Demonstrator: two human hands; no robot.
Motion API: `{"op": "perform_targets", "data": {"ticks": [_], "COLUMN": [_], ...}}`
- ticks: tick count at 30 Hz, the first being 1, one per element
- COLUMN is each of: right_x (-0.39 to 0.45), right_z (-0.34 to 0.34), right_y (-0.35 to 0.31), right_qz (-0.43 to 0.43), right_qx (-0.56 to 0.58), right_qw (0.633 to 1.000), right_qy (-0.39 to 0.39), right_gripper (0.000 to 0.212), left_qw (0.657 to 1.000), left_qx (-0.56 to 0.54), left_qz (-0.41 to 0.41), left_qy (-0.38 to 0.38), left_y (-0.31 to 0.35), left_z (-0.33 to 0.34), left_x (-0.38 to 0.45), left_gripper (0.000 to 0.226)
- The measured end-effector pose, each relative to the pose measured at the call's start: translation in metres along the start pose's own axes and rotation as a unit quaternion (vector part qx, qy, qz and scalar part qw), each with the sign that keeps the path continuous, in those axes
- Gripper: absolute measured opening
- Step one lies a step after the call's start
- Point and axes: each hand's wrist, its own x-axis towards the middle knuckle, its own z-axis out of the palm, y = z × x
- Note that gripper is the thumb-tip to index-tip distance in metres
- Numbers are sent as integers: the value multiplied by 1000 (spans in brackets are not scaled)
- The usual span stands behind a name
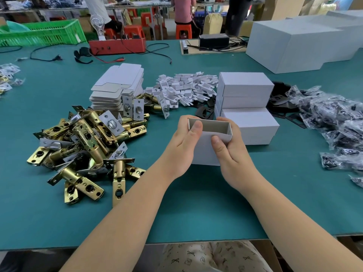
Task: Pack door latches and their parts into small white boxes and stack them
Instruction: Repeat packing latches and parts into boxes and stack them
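While both hands grip the open white box over the counter, fingers clamped on its sides, latch pile lies just left; left hand nearer vs right hand.

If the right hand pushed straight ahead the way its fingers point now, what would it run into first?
Probably the stack of closed white boxes just beyond it. The right hand grips the open box and points away and slightly left, so depth is uncertain; the black plates could come first.
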Motion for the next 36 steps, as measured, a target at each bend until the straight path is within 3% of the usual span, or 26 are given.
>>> {"op": "perform_targets", "data": {"ticks": [13, 16, 18, 22, 26, 30, 36], "right_x": [-1, -2, -2, -3, -3, -6, -5], "right_z": [4, 5, 3, -2, -1, -3, -4], "right_y": [-3, -3, -3, -5, -7, -7, -5], "right_qz": [-12, -21, -15, -19, -19, -15, -15], "right_qx": [-39, -46, -40, -48, -45, -39, -46], "right_qw": [998, 997, 996, 994, 995, 995, 995], "right_qy": [38, 60, 74, 96, 92, 87, 83], "right_gripper": [35, 26, 28, 24, 25, 25, 30], "left_qw": [1000, 996, 989, 952, 899, 887, 874], "left_qx": [8, -63, -106, -76, -153, -169, -184], "left_qz": [-2, -49, -84, -210, -276, -301, -327], "left_qy": [21, 33, 66, 210, 303, 307, 309], "left_y": [-1, 1, 3, -1, -4, -11, -14], "left_z": [2, -1, -9, -26, -40, -55, -68], "left_x": [1, 6, 17, 51, 78, 93, 107], "left_gripper": [33, 51, 56, 19, 15, 28, 19]}}
